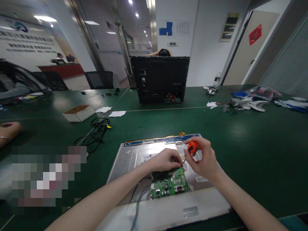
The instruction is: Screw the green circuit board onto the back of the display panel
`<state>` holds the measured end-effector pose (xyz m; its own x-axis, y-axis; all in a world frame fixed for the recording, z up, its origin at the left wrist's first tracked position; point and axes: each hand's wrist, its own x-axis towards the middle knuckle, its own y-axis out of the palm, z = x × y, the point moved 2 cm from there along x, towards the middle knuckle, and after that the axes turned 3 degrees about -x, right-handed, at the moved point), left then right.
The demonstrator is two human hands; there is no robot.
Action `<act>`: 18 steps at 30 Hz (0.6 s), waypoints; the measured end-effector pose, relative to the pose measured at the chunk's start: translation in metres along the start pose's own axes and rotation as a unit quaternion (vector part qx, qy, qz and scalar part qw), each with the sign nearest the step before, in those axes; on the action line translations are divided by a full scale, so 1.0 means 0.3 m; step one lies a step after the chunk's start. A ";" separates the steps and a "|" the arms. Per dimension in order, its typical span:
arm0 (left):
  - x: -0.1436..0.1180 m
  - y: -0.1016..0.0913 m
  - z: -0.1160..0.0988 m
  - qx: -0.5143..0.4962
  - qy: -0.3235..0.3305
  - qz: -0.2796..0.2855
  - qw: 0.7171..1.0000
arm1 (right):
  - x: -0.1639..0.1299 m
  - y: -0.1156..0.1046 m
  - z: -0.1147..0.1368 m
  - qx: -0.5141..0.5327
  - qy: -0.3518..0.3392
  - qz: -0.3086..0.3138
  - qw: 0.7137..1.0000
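My right hand [204, 157] grips an orange and black screwdriver [192, 147], its thin shaft slanting down to the upper corner of a green circuit board [169, 186]. Beside the tip, my left hand [168, 159] has its fingers pinched together at the board's edge; what they hold, if anything, is hidden. The board lies on the metal back of a flat display panel [127, 157], with a blue strip board [154, 141] along its far edge. Grey cables [138, 205] run from the board's left side toward me.
A black monitor housing [163, 78] stands upright across the green table [240, 154], a person behind it. Left lie a black cable coil [98, 128] and an open white box [79, 114]. Another person's hand [11, 131] rests at far left. Bags and parts [260, 96] sit back right.
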<state>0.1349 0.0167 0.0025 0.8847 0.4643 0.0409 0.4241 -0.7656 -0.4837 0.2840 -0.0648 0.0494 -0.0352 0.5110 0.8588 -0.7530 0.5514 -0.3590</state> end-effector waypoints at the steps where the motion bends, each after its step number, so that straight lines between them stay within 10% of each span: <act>1: 0.000 0.000 0.001 0.001 -0.002 0.000 1.000 | 0.002 0.000 0.001 0.005 0.000 -0.001 1.000; 18: 0.001 0.001 0.012 0.011 -0.011 -0.016 1.000 | 0.013 -0.010 -0.004 -0.019 -0.009 0.045 0.999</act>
<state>0.1345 0.0183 -0.0009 0.8659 0.4988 0.0373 0.4479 -0.7400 -0.5019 0.2868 -0.0638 0.0535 -0.1142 0.5482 0.8285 -0.7208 0.5282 -0.4488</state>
